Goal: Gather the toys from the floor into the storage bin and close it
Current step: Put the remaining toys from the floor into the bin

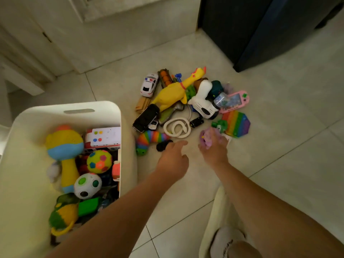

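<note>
Underfoot, the pale tiled floor [279, 164] fills most of the view. The white storage bin [74, 107] stands open at the left and is already part full: a yellow and blue rattle [64, 146], a white toy bus [103, 135], a yellow patchwork ball [99, 162] and a white ball with green spots [87, 185] lie inside.

Just right of the bin, the remaining toys sit in a loose heap on the tiles. A yellow rubber chicken [175, 92] sprawls across the middle, with a white police car [149, 84] beside it on the left and a white robot dog [202, 103] on the right. A rainbow pop-it pad [237, 123] and a pink handheld game [234, 100] mark the right edge. A black toy car [146, 118], a coiled white snake [176, 127] and a rainbow slug [149, 139] lie nearer the bin.

The left hand [173, 161] reaches out low over the floor, fingers extended and grasping nothing, its tips at a small black toy [162, 146]; contact is unclear. The right hand [214, 148] has its fingers curled round a blurred purple toy [205, 139], beside the pop-it pad
</note>
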The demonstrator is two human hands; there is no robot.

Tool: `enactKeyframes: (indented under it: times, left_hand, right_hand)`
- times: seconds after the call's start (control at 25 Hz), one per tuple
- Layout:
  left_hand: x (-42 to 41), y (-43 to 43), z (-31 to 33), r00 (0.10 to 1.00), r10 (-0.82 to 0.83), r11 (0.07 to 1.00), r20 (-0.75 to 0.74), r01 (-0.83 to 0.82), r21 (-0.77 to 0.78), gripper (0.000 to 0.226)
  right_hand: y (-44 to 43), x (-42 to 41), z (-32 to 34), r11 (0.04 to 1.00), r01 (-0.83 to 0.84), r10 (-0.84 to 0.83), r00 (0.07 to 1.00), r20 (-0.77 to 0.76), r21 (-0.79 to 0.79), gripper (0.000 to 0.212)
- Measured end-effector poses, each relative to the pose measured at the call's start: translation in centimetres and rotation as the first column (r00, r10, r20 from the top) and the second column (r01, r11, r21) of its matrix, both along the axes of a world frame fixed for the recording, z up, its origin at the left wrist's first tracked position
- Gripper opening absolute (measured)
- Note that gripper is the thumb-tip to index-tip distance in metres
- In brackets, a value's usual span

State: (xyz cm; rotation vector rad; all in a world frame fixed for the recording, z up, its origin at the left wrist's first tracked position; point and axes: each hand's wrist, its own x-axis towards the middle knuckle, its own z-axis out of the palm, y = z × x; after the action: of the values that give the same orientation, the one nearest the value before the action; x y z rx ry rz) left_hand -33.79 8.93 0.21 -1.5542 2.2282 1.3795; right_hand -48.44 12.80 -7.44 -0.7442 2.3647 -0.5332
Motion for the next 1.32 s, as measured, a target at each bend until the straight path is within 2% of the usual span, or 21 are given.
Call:
enactKeyframes:
  times: [0.12, 0.24, 0.32, 0.36, 0.44, 0.52, 0.56, 0.6, 0.64, 0.72, 0.76, 0.8, 0.84, 0.92, 0.96, 1.04, 1.08, 1.16, 1.24, 1.32]
  left_hand:
    - [-0.8, 0.4, -0.8, 1.0, 0.013, 0.998, 0.024, -0.014, 0.066, 0.048]
    - [-1.3, -0.8, -1.5, 0.992, 0.124, 0.984, 0.003, -0.123, 0.126, 0.048]
    - [-1.5, -1.8, -1.6, 0.982, 0.186, 0.963, 0.039, -0.189, 0.191, 0.052]
    - [-1.6, -2.2, -1.6, 0.978, 0.198, 0.953, 0.064, -0.208, 0.22, 0.057]
    - [-2.0, -2.8, -1.5, 0.982, 0.174, 0.95, 0.068, -0.186, 0.251, 0.077]
    - [-2.2, -3.3, -2.1, 0.986, 0.166, 0.944, -0.034, -0.148, 0.296, 0.1]
    - [-2.2, -3.6, -2.5, 0.977, 0.187, 0.935, -0.101, -0.145, 0.324, 0.1]
    - [-2.3, -3.8, -2.3, 0.963, 0.224, 0.917, -0.153, -0.155, 0.368, 0.09]
    - [-2.3, -4.1, -2.3, 0.94, 0.279, 0.891, -0.195, -0.177, 0.418, 0.076]
    - [-2.0, -4.4, -1.8, 0.883, 0.412, 0.826, -0.223, -0.26, 0.499, 0.054]
    - [-2.0, -4.5, -1.3, 0.862, 0.452, 0.813, -0.229, -0.292, 0.503, 0.044]
    - [-1.9, -4.6, -1.1, 0.845, 0.477, 0.812, -0.242, -0.319, 0.488, 0.034]
    - [-1.8, -4.7, -0.6, 0.835, 0.486, 0.813, -0.257, -0.324, 0.484, 0.028]
    - [-1.7, -4.6, 0.0, 0.84, 0.471, 0.824, -0.272, -0.308, 0.475, 0.023]
    - [-1.6, -4.5, 0.2, 0.842, 0.46, 0.828, -0.282, -0.293, 0.478, 0.018]
    - [-1.1, -4.2, 0.9, 0.842, 0.441, 0.83, -0.312, -0.25, 0.499, 0.011]
    - [-0.9, -4.1, 1.2, 0.844, 0.428, 0.832, -0.324, -0.229, 0.504, 0.014]
    - [-0.5, -3.8, 1.6, 0.855, 0.402, 0.85, -0.326, -0.217, 0.48, 0.038]
    - [0.1, -3.4, 2.7, 0.867, 0.378, 0.87, -0.326, -0.211, 0.446, 0.058]
    - [0.6, -3.0, 3.7, 0.857, 0.351, 0.89, -0.376, -0.181, 0.419, 0.06]
  right_hand:
    - [-1.0, -0.3, -1.0, 1.0, -0.01, 0.01, 1.0, 0.006, -0.026, 0.051]
    - [-1.8, -1.4, -0.8, 0.997, 0.038, -0.039, 0.999, -0.018, -0.072, 0.019]
    - [-2.1, -2.2, -0.3, 0.997, 0.071, -0.072, 0.997, -0.016, -0.032, 0.017]
    - [-2.1, -2.3, -0.1, 0.993, 0.117, -0.116, 0.993, 0.026, -0.018, 0.018]
    - [-2.1, -1.5, 0.3, 0.968, 0.24, -0.217, 0.946, 0.242, -0.069, 0.016]
    - [-2.3, 0.0, 0.8, 0.951, 0.281, -0.193, 0.867, 0.459, -0.13, 0.01]
    - [-2.6, 0.6, 1.1, 0.956, 0.261, -0.154, 0.838, 0.524, -0.137, 0.01]
    - [-3.1, 0.9, 1.4, 0.97, 0.202, -0.099, 0.835, 0.541, -0.134, 0.013]
    - [-3.7, 0.8, 1.6, 0.982, 0.135, -0.049, 0.858, 0.511, -0.133, 0.016]
    - [-5.3, -0.1, 2.0, 0.983, 0.072, -0.026, 0.966, 0.256, -0.17, 0.018]
    - [-6.3, -1.2, 2.2, 0.965, 0.139, -0.118, 0.988, 0.104, -0.224, 0.016]
    - [-7.4, -2.5, 2.4, 0.928, 0.219, -0.229, 0.973, 0.004, -0.3, 0.023]
    - [-8.5, -4.1, 2.4, 0.907, 0.253, -0.287, 0.956, -0.054, -0.337, 0.04]
    - [-10.4, -6.7, 2.3, 0.971, 0.161, -0.182, 0.978, -0.107, -0.177, 0.072]
    - [-11.3, -7.5, 2.3, 0.992, 0.103, -0.11, 0.99, -0.093, -0.077, 0.077]
    - [-12.2, -8.2, 2.2, 0.997, 0.075, -0.073, 0.996, -0.059, 0.029, 0.072]
    - [-12.3, -8.3, 2.0, 0.995, 0.101, -0.099, 0.994, -0.051, 0.027, 0.065]
    - [-11.9, -8.1, 1.7, 0.989, 0.144, -0.146, 0.987, -0.06, -0.032, 0.047]
    - [-10.7, -7.6, 1.6, 0.985, 0.119, -0.132, 0.986, -0.1, -0.121, 0.035]
    - [-9.2, -6.9, 2.3, 0.972, 0.094, -0.114, 0.99, -0.084, -0.215, 0.032]
